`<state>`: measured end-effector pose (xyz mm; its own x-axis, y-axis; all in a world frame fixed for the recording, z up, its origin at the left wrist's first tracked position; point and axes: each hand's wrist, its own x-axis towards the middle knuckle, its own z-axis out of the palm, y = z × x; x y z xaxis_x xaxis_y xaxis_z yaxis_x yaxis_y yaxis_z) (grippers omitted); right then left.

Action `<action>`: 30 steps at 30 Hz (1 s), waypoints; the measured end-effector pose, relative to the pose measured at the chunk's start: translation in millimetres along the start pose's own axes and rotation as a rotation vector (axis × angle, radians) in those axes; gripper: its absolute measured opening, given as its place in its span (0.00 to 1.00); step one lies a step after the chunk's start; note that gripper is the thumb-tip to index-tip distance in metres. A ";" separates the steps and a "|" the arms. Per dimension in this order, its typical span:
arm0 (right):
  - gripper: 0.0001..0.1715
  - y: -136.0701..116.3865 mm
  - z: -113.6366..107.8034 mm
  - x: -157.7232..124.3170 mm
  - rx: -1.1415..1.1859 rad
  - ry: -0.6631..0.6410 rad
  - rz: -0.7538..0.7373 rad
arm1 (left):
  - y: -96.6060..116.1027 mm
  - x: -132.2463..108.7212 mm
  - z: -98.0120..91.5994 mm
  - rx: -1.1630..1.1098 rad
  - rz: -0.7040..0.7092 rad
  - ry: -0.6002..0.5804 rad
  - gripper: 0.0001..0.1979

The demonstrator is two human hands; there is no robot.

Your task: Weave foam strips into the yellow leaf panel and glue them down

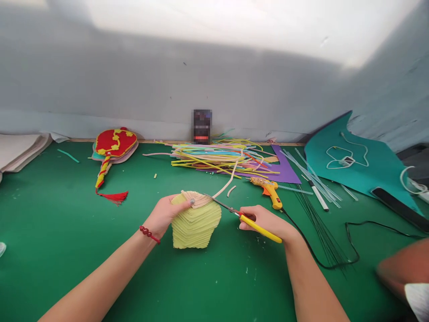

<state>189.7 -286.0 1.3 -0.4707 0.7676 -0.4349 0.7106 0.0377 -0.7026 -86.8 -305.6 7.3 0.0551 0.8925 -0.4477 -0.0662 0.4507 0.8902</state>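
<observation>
My left hand pinches the upper left edge of a yellow ribbed piece, thumb on top. Pale pink strips cover its top. From their right end a long pink strip runs up to a pile of coloured strips. In my right hand are scissors with yellow and red handles, their blades reaching the piece's upper right edge beside the pink strip. A short pink offcut lies just beyond the scissors.
An orange glue gun with a black cable lies right of centre. Farther right are clear sticks, a marker, dark wires and a teal sheet. A red fan lies back left. Someone's bare limb shows lower right.
</observation>
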 end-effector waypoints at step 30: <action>0.18 17.0 12.6 30.9 -0.234 0.552 0.059 | -34.5 6.1 21.2 -0.025 -0.072 -0.165 0.24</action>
<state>180.7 -269.8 -31.2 -0.1309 0.9890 -0.0684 0.8531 0.0772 -0.5161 -63.0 -316.1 -24.3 0.2232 0.8435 -0.4886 -0.0812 0.5156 0.8530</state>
